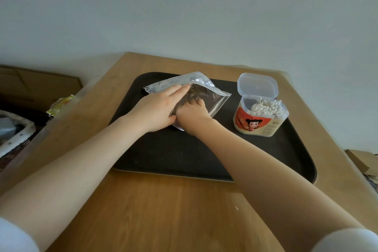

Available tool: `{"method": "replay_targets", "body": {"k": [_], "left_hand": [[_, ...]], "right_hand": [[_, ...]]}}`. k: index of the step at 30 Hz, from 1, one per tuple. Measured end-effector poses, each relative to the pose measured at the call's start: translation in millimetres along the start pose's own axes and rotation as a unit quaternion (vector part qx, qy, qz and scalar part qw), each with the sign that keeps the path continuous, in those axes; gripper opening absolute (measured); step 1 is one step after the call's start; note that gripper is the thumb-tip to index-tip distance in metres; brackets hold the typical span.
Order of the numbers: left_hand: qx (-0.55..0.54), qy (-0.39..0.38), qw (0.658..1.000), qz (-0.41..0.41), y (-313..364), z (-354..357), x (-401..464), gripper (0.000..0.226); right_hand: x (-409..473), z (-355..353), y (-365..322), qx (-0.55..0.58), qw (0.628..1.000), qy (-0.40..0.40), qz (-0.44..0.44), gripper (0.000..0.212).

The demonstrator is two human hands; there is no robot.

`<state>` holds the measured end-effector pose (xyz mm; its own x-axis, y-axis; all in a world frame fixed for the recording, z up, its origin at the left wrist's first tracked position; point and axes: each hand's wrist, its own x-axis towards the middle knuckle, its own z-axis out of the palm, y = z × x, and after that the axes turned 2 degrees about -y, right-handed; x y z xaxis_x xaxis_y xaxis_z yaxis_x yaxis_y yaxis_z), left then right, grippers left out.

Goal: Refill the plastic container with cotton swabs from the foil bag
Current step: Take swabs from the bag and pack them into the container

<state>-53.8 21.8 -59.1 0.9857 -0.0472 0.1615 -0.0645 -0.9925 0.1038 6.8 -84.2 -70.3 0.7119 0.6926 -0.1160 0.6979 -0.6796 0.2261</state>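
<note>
Foil bag pressed by flat left hand, right hand fingers inside, container cartoon label unreadable

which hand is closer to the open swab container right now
Right. The right hand, its fingers inside the foil bag, lies just left of the plastic container; the left hand rests on the bag farther left.

**One head-worn view, looking forward and down**

A single wide-angle camera sits on the person's head, facing forward and down over both forearms. It looks close onto the wooden worktop and the dark tray at arm's reach, with a pale wall filling the upper half. Straight edges bow toward the frame's sides. There is no second view to overlap with it.
</note>
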Motion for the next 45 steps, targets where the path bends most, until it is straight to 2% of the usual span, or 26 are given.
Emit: {"method": "replay_targets", "body": {"k": [5,11,12,14,16,18,20,21,22,24,26,28,30,35,39,41,44,45], "left_hand": [[0.032,-0.011,0.999,-0.003,5.2,1.6,-0.7,0.081],[0.046,-0.017,0.999,-0.012,8.2,6.6,1.9,0.075],[0.028,-0.006,1.0,-0.008,10.0,6.8,0.7,0.07],[-0.022,0.082,0.996,0.033,15.5,8.3,-1.8,0.05],[-0.092,0.177,0.978,0.054,29.0,8.5,-2.4,0.034],[-0.215,0.198,0.956,0.016,48.3,5.8,-2.4,0.036],[-0.371,0.128,0.918,-0.053,73.2,3.7,-0.1,0.043],[-0.455,0.083,0.884,-0.076,83.3,3.6,1.9,0.042],[-0.532,0.044,0.841,-0.087,92.0,4.7,4.5,0.037],[-0.628,0.009,0.772,-0.098,107.0,7.5,8.9,0.028],[-0.661,0.02,0.741,-0.119,114.7,9.2,13.4,0.028],[-0.661,0.045,0.735,-0.143,118.4,9.4,16.8,0.025],[-0.657,0.067,0.735,-0.154,119.8,10.8,19.2,0.018],[-0.692,0.118,0.691,-0.175,127.1,10.0,18.8,0.019],[-0.735,0.139,0.638,-0.18,133.5,7.0,19.9,0.018],[-0.734,0.142,0.639,-0.18,133.3,7.5,20.1,0.017],[-0.708,0.164,0.663,-0.18,130.2,6.2,22.2,0.018],[-0.713,0.172,0.656,-0.175,128.5,5.6,23.4,0.018]], "right_hand": [[-14.8,1.3,8.7,-0.028,0.999,0.035,-0.027,0.034],[-48.6,2.5,47.4,0.057,0.998,0.034,0.014,0.028],[-54.4,4.2,55.8,0.09,0.995,0.029,0.025,0.026],[-64.7,7.1,71.1,0.183,0.981,0.033,0.047,0.021],[-73.7,12.2,85.1,0.308,0.947,0.057,0.068,0.017],[-82.3,12.7,88.8,0.494,0.865,0.058,0.067,0.012],[-92.8,8.5,89.1,0.62,0.782,0.057,0.038,0.011],[-96.7,5.7,87.0,0.648,0.76,0.058,0.017,0.011],[-100.0,3.1,84.1,0.655,0.753,0.065,-0.005,0.011],[-103.8,1.6,79.4,0.629,0.771,0.093,-0.04,0.01],[-101.3,5.8,76.2,0.585,0.8,0.123,-0.05,0.008],[-98.7,9.7,72.6,0.541,0.827,0.143,-0.054,0.024],[-97.4,12.1,71.1,0.521,0.837,0.154,-0.059,0.033],[-100.0,13.1,66.7,0.536,0.825,0.166,-0.069,0.053],[-100.4,17.6,61.3,0.556,0.804,0.201,-0.056,0.052],[-101.3,20.2,60.7,0.554,0.803,0.213,-0.054,0.055],[-102.3,25.7,61.3,0.539,0.81,0.226,-0.042,0.068],[-102.5,27.0,62.2,0.535,0.815,0.223,-0.025,0.075]]}}
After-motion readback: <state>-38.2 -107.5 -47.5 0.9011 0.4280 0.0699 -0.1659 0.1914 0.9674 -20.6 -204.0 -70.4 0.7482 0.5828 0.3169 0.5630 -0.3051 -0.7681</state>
